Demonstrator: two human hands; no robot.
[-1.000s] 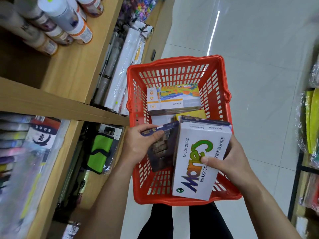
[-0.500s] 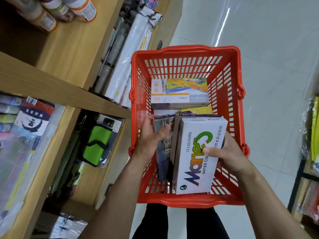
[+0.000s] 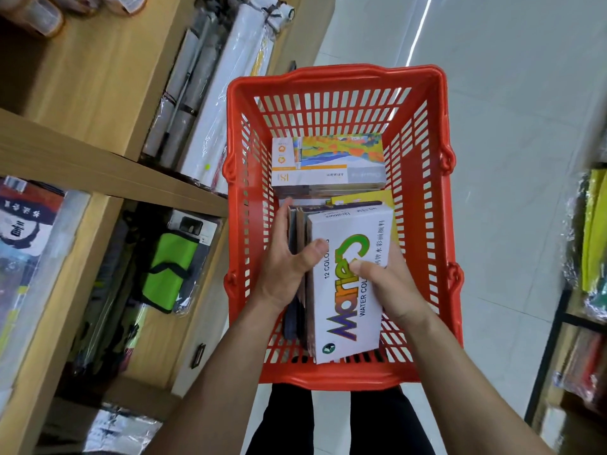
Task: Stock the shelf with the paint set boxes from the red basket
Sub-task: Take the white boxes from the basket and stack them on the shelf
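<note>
A red basket (image 3: 423, 178) sits below me with paint set boxes inside. A white Marie's water colour box (image 3: 348, 300) stands on edge on top of a stack of darker boxes (image 3: 297, 231). My left hand (image 3: 289, 257) presses the stack's left side, thumb on the white box. My right hand (image 3: 384, 284) grips the white box from the right. A box with a colourful landscape picture (image 3: 328, 162) lies flat at the basket's far end, and a yellow box (image 3: 364, 200) peeks out behind the stack.
Wooden shelves (image 3: 98, 172) run along the left, holding wrapped paper rolls (image 3: 216, 83), a green pouch (image 3: 167, 274) and packaged goods. Another rack (image 3: 588, 257) with wrapped items stands at the right. Pale floor tiles (image 3: 512, 93) lie beyond the basket.
My left hand has pushed the darker boxes upright against the white box, so both hands now clamp one stack. The view has tilted further down over the basket.
</note>
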